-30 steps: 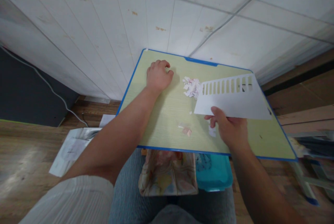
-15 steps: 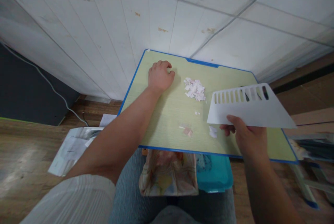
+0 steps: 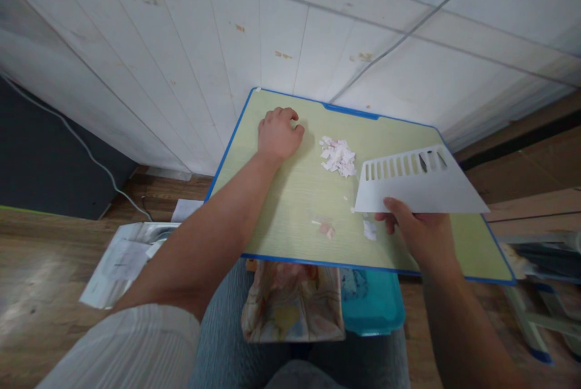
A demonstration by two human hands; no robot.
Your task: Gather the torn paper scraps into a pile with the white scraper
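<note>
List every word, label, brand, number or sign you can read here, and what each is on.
No text can be read anywhere in the picture.
White pack, lower left: a small dark mark, possibly print, too small and blurred to read.
Teal tub: dark marks; cannot tell whether they are lettering.
Scraps: too small to tell whether anything is printed on them.
Slotted sheet: no lettering visible on the side in view.

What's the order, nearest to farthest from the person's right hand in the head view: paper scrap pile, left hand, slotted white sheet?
1. Slotted white sheet: held in the right hand.
2. Paper scrap pile: on the board, left of the sheet.
3. Left hand: toward the board's left side, beyond the pile.
</note>
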